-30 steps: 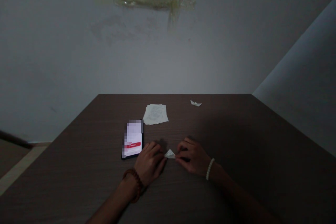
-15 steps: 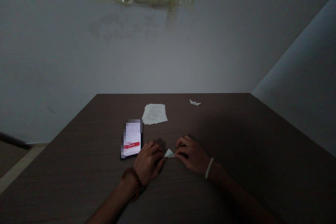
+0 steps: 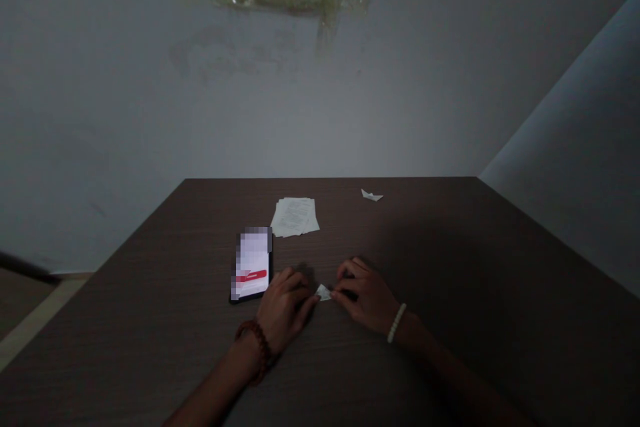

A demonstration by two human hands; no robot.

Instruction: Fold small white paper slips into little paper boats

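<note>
Dim room, dark wood-grain table (image 3: 200, 227): left hand (image 3: 283, 303) and right hand (image 3: 369, 299) each pinch one side of the small folded paper (image 3: 324, 293) between them; light, level fingertip pressure is judged best. Phone (image 3: 255, 263) at ten o'clock sits close against the left hand; paper stack (image 3: 296, 216) at eleven, paper boat (image 3: 371, 196) at one and the table's right edge (image 3: 560, 239) at three lie well apart.

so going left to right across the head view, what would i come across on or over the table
Black-edged phone with a lit screen → stack of printed white paper sheets → small folded white paper piece → white folded paper boat → white beaded bracelet.
</note>
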